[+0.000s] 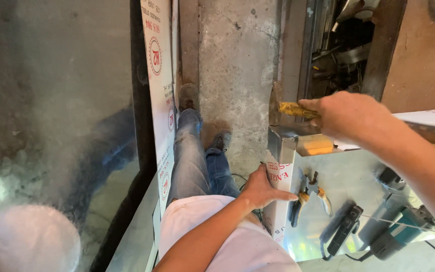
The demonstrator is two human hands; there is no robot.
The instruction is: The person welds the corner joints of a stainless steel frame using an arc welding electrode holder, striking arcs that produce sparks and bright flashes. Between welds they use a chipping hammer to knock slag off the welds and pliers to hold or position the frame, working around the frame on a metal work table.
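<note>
Stainless sheet-metal box (281, 151) with protective film stands at the near corner of the shiny desk (348, 176). Left hand (263, 190) lies flat against the box's filmed side, fingers spread and gripping nothing, probably to steady it. Right hand (348, 115) is closed around a yellowish wooden handle (294, 109) just above the box's top corner (the tool head is not readable, likely a hammer), so the handle sits over the edge being worked. Small yellow block (315, 146) rests just behind that corner. On the desk lie pliers (309, 194), a black clamp-like tool (345, 229) and a teal angle grinder (404, 226), all set well apart from the box, leaving the corner free. Person's jeans and shoes (221, 140) stand on the concrete floor (237, 60), squeezed between the desk edge and a tall printed metal sheet (161, 100) leaning at left; narrow standing room, more open floor ahead.
</note>
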